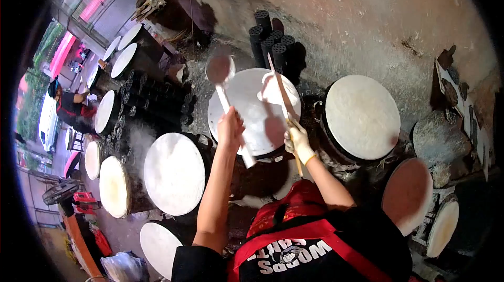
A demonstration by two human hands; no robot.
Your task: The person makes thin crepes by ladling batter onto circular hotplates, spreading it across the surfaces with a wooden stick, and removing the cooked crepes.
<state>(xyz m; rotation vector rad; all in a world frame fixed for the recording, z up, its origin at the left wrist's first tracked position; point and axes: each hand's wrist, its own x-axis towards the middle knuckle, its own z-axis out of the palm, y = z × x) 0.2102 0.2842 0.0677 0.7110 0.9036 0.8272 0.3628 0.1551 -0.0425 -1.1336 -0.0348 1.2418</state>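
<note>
Apparently midway, gripping ladle (219, 70) in left hand (230, 128) and stick (284, 98) in right hand (298, 142), above seemingly coated pan (256, 116) with unspread white lump (270, 93).

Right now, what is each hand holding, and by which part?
The left hand holds a ladle by its white handle; the gloved right hand holds a long, thin stick by its nearer half.
</note>
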